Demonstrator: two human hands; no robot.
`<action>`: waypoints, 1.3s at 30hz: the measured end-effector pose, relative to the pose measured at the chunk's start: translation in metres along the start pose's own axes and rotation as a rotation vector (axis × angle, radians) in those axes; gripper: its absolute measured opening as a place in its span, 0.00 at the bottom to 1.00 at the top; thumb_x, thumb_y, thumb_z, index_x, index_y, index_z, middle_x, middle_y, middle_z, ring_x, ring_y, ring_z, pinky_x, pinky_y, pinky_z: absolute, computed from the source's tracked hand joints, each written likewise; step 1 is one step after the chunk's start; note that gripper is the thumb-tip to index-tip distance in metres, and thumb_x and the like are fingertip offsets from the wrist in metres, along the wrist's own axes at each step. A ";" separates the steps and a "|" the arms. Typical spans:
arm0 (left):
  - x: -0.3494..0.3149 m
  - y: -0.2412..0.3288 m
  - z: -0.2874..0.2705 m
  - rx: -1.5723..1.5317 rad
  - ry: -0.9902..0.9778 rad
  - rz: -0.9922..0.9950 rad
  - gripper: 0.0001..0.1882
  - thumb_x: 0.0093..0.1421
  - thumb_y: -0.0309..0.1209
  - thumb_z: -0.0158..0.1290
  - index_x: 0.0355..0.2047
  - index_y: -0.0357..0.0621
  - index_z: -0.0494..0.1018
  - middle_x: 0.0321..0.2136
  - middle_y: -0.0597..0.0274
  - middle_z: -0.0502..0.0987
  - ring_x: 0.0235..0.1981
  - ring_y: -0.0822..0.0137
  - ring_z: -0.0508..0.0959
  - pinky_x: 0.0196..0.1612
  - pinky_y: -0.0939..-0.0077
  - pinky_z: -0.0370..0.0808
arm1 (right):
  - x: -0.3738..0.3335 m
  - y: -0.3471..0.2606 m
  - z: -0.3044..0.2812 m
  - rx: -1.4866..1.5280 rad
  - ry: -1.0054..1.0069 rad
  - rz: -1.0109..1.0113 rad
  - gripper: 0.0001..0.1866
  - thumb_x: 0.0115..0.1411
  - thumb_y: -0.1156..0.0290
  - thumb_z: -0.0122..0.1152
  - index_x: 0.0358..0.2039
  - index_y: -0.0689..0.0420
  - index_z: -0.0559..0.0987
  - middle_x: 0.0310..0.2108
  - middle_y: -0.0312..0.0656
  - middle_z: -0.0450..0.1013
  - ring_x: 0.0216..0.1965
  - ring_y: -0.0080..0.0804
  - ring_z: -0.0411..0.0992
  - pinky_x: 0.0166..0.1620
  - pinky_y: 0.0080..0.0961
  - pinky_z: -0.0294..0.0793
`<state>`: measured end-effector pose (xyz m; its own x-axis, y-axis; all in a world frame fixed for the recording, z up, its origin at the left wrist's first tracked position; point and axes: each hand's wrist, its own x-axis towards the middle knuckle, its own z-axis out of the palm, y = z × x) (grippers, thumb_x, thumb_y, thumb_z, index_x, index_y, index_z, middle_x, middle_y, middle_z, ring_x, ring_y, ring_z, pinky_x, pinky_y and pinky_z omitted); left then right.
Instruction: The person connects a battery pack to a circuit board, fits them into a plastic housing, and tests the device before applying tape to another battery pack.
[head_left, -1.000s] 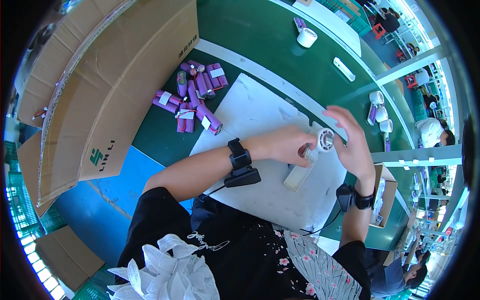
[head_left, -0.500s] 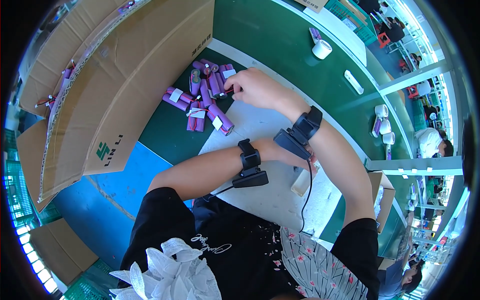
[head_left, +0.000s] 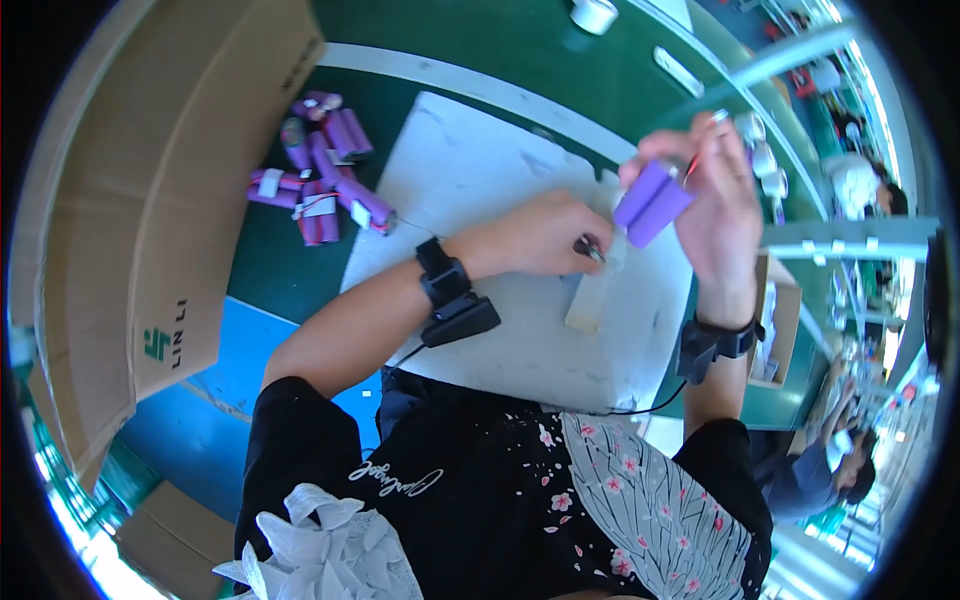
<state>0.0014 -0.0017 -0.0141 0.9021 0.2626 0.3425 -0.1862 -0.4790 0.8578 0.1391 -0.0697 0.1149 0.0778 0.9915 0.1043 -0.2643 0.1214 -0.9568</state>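
Observation:
My right hand [head_left: 708,215] is raised above a white foam sheet [head_left: 470,190] and grips a pair of joined purple cylindrical battery cells [head_left: 652,203] with thin wires at their top end. My left hand [head_left: 545,237] rests on the sheet just left of the cells, fingers curled around a small dark tool [head_left: 590,248] whose tip points toward the cells. A pale rectangular block [head_left: 592,296] lies on the sheet under both hands. Both wrists wear black bands with small devices.
A heap of several purple cells [head_left: 320,180] lies on the green table at the left of the sheet. A large open cardboard box [head_left: 130,230] stands at the far left. A tape roll [head_left: 594,14] sits at the back. Another person [head_left: 820,470] works at the lower right.
My right hand came back from the purple heap at the left, carrying a pair of cells, and now holds them up on the right. My left hand stayed over the sheet.

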 end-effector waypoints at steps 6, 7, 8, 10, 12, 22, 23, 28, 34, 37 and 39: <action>0.006 0.010 0.003 0.061 -0.104 -0.130 0.08 0.50 0.27 0.61 0.29 0.41 0.75 0.24 0.59 0.77 0.26 0.62 0.77 0.31 0.71 0.73 | -0.071 0.057 -0.057 -0.341 0.292 0.159 0.07 0.66 0.68 0.50 0.35 0.58 0.72 0.28 0.41 0.72 0.28 0.22 0.70 0.30 0.17 0.67; 0.007 0.011 0.004 0.075 -0.105 -0.128 0.08 0.50 0.27 0.61 0.30 0.41 0.75 0.25 0.60 0.77 0.26 0.63 0.77 0.31 0.71 0.73 | -0.077 0.060 -0.057 -0.464 0.343 0.190 0.06 0.65 0.69 0.50 0.35 0.58 0.72 0.27 0.40 0.72 0.26 0.21 0.68 0.29 0.17 0.66; 0.007 0.012 0.003 0.095 -0.103 -0.132 0.08 0.50 0.27 0.61 0.30 0.41 0.74 0.25 0.60 0.77 0.26 0.64 0.77 0.31 0.72 0.73 | -0.081 0.063 -0.056 -0.451 0.359 0.194 0.06 0.65 0.69 0.50 0.35 0.58 0.72 0.27 0.40 0.72 0.26 0.21 0.68 0.29 0.17 0.66; 0.006 0.013 0.001 0.077 -0.121 -0.115 0.08 0.50 0.26 0.61 0.30 0.41 0.74 0.26 0.60 0.77 0.26 0.64 0.77 0.31 0.72 0.73 | -0.087 0.064 -0.053 -0.569 0.231 0.146 0.05 0.62 0.72 0.53 0.35 0.59 0.72 0.27 0.38 0.71 0.26 0.20 0.67 0.29 0.17 0.65; 0.005 0.013 -0.001 0.043 -0.114 -0.075 0.08 0.50 0.25 0.61 0.31 0.41 0.74 0.27 0.60 0.77 0.26 0.64 0.77 0.31 0.73 0.73 | -0.090 0.063 -0.055 -0.618 0.174 0.126 0.04 0.60 0.74 0.54 0.35 0.60 0.72 0.27 0.37 0.71 0.26 0.19 0.66 0.29 0.17 0.64; 0.006 0.020 -0.003 0.003 -0.109 -0.203 0.11 0.47 0.22 0.63 0.32 0.40 0.74 0.28 0.59 0.77 0.28 0.62 0.77 0.32 0.72 0.73 | -0.093 0.064 -0.044 -1.023 0.108 -0.097 0.08 0.47 0.80 0.64 0.30 0.63 0.77 0.28 0.41 0.71 0.28 0.32 0.71 0.33 0.21 0.70; 0.006 0.018 -0.003 0.041 -0.108 -0.137 0.12 0.47 0.23 0.63 0.32 0.40 0.74 0.28 0.60 0.77 0.28 0.63 0.76 0.32 0.73 0.73 | -0.093 0.067 -0.041 -1.085 0.134 -0.226 0.09 0.45 0.80 0.65 0.30 0.62 0.77 0.28 0.42 0.71 0.28 0.35 0.71 0.33 0.23 0.71; 0.003 0.014 -0.003 0.111 -0.094 -0.083 0.13 0.46 0.23 0.64 0.32 0.41 0.75 0.27 0.61 0.77 0.26 0.66 0.76 0.31 0.74 0.73 | -0.089 0.082 -0.044 -1.138 0.113 -0.282 0.12 0.43 0.80 0.68 0.31 0.61 0.79 0.28 0.42 0.72 0.28 0.38 0.71 0.32 0.26 0.71; 0.004 0.018 -0.004 -0.009 -0.138 -0.246 0.13 0.46 0.23 0.63 0.33 0.41 0.75 0.27 0.61 0.78 0.27 0.66 0.77 0.33 0.74 0.74 | -0.091 0.079 -0.042 -1.166 0.074 -0.217 0.09 0.41 0.80 0.69 0.26 0.61 0.79 0.27 0.40 0.72 0.29 0.37 0.69 0.31 0.27 0.70; 0.005 0.020 -0.005 -0.020 -0.160 -0.299 0.13 0.46 0.22 0.63 0.33 0.42 0.75 0.27 0.61 0.78 0.28 0.66 0.77 0.33 0.75 0.74 | -0.091 0.077 -0.042 -1.195 0.035 -0.202 0.09 0.40 0.80 0.68 0.25 0.60 0.79 0.27 0.39 0.71 0.30 0.37 0.68 0.32 0.28 0.70; 0.005 0.019 -0.006 -0.004 -0.178 -0.255 0.12 0.46 0.20 0.61 0.33 0.41 0.76 0.28 0.61 0.78 0.28 0.66 0.77 0.34 0.75 0.74 | -0.092 0.076 -0.042 -1.239 -0.007 -0.193 0.09 0.39 0.80 0.69 0.24 0.59 0.78 0.26 0.38 0.71 0.30 0.37 0.67 0.32 0.28 0.69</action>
<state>0.0000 -0.0049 0.0064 0.9737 0.2235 0.0436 0.0542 -0.4133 0.9090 0.1523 -0.1532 0.0208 0.0083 0.9631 0.2689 0.8313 0.1428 -0.5372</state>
